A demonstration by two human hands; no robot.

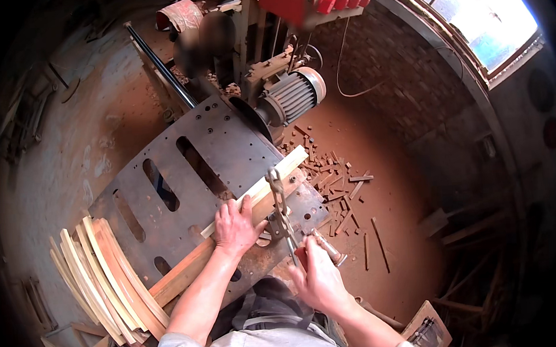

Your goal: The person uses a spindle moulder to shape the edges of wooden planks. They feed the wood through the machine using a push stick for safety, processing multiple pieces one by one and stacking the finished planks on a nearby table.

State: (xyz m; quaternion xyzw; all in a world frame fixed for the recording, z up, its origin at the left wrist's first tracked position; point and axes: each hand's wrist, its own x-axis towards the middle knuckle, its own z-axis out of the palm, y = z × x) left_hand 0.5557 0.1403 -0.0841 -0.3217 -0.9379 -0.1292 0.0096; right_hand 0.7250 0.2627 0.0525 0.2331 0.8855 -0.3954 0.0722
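A pale wooden strip (291, 162) lies slantwise across the steel machine table (219, 134), along a longer brown wooden bar (185, 270). My left hand (232, 228) is closed over the strip's near part, its fingers on the wood and its thumb raised along it. A metal toggle clamp (278, 202) stands over the strip, its far tip at the wood. My right hand (320, 274) is wrapped around the clamp's handle, to the right of the bar. Whether the clamp presses on the strip I cannot tell.
Several curved wooden strips (109, 273) are stacked left of the table. Beyond it sit an electric motor (295, 96) and a red-buttoned switch box (340, 1). Wood offcuts (339, 189) litter the dusty floor at right. Slots cut through the table top.
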